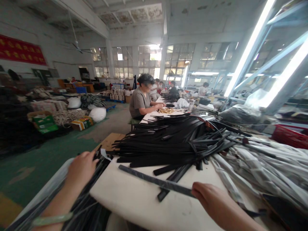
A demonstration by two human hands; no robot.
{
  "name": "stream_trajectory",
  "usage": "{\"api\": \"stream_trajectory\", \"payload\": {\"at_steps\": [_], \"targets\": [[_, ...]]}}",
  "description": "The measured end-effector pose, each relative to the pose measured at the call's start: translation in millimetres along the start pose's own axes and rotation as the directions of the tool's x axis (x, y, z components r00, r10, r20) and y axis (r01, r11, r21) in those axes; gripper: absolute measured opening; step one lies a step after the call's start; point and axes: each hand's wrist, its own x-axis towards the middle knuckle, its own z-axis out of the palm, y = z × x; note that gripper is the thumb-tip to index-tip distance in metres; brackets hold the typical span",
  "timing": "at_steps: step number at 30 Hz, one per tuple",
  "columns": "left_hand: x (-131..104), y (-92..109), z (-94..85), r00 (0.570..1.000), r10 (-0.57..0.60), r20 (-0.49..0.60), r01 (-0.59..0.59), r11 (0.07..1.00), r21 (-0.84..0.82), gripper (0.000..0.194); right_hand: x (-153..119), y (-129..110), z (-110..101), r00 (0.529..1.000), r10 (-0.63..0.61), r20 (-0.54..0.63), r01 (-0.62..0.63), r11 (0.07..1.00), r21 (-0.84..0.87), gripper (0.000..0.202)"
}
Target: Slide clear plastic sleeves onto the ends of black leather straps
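Gripping a dark strip (144,175) by its right end in the right hand (204,194), over the white table (120,191).
Closed firmly around the strip with the right fingers; slanting it leftward across a darker piece (162,194), with contact with the tabletop hard to tell. Reaching past the table's left edge with the left hand (83,168), fingers bent among black strips (84,207) near a white slip (105,154); cannot tell whether gripping any. Wearing a pale green bangle (51,219) on the left wrist. Just behind the held strip, a broad pile of black strips (163,134); to its right, whitish strips (250,163), then a red crate (288,136). Beyond the pile, a seated co-worker (141,104) in a grey top, hands near gold-coloured pieces (166,111).
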Motion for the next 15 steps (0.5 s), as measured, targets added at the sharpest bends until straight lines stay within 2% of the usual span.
{"api": "stream_trajectory", "payload": {"at_steps": [1,2,3,4,5,6,7,9,11,13,15], "targets": [[-10,26,8.2,0.989,0.130,0.065,-0.128,0.991,-0.045,0.041,-1,-9,8,0.999,0.017,0.029,-0.017,1.000,0.004,0.028],[-21,54,17.3,0.957,0.264,0.124,-0.252,0.962,-0.102,0.046,-1,-18,14,0.998,0.023,0.053,-0.024,1.000,0.016,0.026],[-34,82,26.8,0.902,0.395,0.174,-0.369,0.915,-0.164,0.054,-1,-25,19,0.997,0.022,0.072,-0.025,0.999,0.041,0.024],[-48,110,36.2,0.803,0.554,0.221,-0.502,0.828,-0.251,0.067,-1,-31,23,0.996,0.009,0.084,-0.016,0.996,0.083,0.023],[-61,135,45.5,0.640,0.727,0.248,-0.624,0.680,-0.385,0.082,-1,-35,28,0.996,-0.014,0.084,0.002,0.990,0.141,0.022],[-72,156,54.4,0.528,0.815,0.239,-0.666,0.572,-0.480,0.087,-1,-37,33,0.997,-0.041,0.071,0.026,0.978,0.206,0.023],[-81,172,63.0,0.498,0.841,0.214,-0.660,0.527,-0.535,0.082,-2,-36,40,0.996,-0.070,0.049,0.054,0.961,0.272,0.029],[-92,189,78.3,0.509,0.836,0.206,-0.632,0.525,-0.569,0.067,-5,-27,57,0.993,-0.116,0.005,0.107,0.927,0.360,0.046],[-95,191,89.3,0.547,0.808,0.218,-0.604,0.561,-0.567,0.045,-12,-9,75,0.990,-0.136,-0.028,0.137,0.916,0.377,0.057],[-93,186,95.2,0.568,0.792,0.223,-0.577,0.577,-0.578,0.033,-24,13,87,0.991,-0.112,-0.074,0.131,0.931,0.342,0.055],[-90,181,97.7,0.592,0.776,0.218,-0.543,0.584,-0.604,0.034,-40,35,90,0.990,-0.039,-0.133,0.075,0.958,0.276,0.042]]}}
